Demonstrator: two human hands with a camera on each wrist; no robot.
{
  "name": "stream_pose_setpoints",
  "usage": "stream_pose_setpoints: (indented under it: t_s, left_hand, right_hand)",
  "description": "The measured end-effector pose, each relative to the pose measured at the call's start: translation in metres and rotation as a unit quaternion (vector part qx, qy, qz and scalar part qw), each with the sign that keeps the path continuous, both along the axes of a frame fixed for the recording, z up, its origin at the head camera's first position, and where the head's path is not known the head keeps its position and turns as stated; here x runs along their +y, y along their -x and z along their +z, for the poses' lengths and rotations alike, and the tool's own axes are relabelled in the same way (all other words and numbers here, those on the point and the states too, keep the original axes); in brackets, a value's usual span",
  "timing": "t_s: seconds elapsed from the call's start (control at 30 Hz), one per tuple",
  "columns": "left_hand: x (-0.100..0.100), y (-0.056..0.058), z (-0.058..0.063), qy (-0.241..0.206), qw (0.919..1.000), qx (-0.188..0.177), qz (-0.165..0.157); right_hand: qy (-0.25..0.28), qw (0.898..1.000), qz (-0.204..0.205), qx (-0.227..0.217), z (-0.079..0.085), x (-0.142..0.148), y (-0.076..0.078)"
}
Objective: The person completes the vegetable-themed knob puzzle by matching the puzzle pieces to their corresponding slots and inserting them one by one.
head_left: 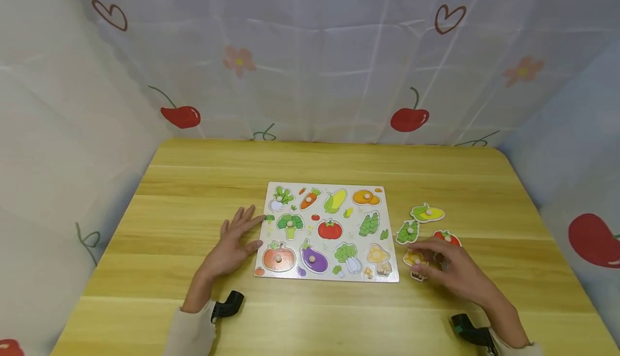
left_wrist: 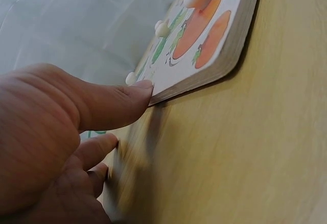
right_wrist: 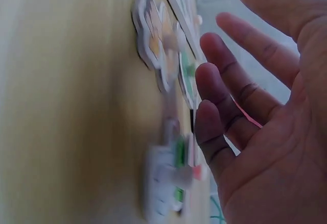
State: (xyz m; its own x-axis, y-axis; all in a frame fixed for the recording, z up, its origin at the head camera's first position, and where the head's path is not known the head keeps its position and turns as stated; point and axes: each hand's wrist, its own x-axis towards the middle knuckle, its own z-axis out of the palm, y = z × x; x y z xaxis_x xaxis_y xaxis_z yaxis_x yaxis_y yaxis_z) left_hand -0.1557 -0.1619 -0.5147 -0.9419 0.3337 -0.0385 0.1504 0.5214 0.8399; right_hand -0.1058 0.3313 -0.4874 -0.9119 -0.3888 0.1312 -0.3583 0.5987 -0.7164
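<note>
A wooden vegetable puzzle board [head_left: 351,232] lies flat on the table. Along its left edge rests my left hand [head_left: 231,249], fingers spread and thumb [left_wrist: 120,104] touching the board's corner edge. Knobbed pieces such as the broccoli [head_left: 293,230], eggplant [head_left: 317,263] and pumpkin [head_left: 286,262] sit in the board. To its right, my right hand [head_left: 455,270] hovers with loosely bent fingers over the mushroom piece [head_left: 413,257], holding nothing. In the right wrist view the fingers are apart from the mushroom piece [right_wrist: 153,35]. My right hand partly covers the tomato piece [head_left: 450,236].
The loose corn piece [head_left: 426,213] and asparagus piece [head_left: 407,232] lie right of the board. A white-and-green piece [right_wrist: 158,183] lies beneath the right hand. Printed curtains [head_left: 310,76] surround the wooden table [head_left: 218,173] at the back and sides.
</note>
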Motion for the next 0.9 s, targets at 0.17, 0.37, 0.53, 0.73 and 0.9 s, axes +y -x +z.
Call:
stream_pose_setpoints:
  t_s: [0.17,0.37,0.53,0.73,0.9]
  left_hand:
    - [0.001,0.0,0.0,-0.003,1.0,0.003,0.003]
    - [0.002,-0.001,0.0,-0.005,0.9999,0.009,0.002]
    - [0.001,-0.002,-0.002,-0.004,0.9999,0.012,-0.001]
    - [0.001,-0.002,-0.004,-0.005,0.9998,0.017,0.001]
    - [0.002,-0.002,-0.003,-0.002,0.9998,0.02,0.002]
  right_hand:
    - [-0.011,0.997,0.071,0.04,0.01,0.008,0.013]
    - [-0.012,0.992,0.127,0.023,0.01,0.015,0.019]
    - [-0.011,0.987,0.158,-0.004,0.006,0.018,0.02]
    - [-0.004,0.987,0.16,-0.007,0.003,0.018,0.02]
    - [0.007,0.989,0.15,-0.01,0.001,0.016,0.02]
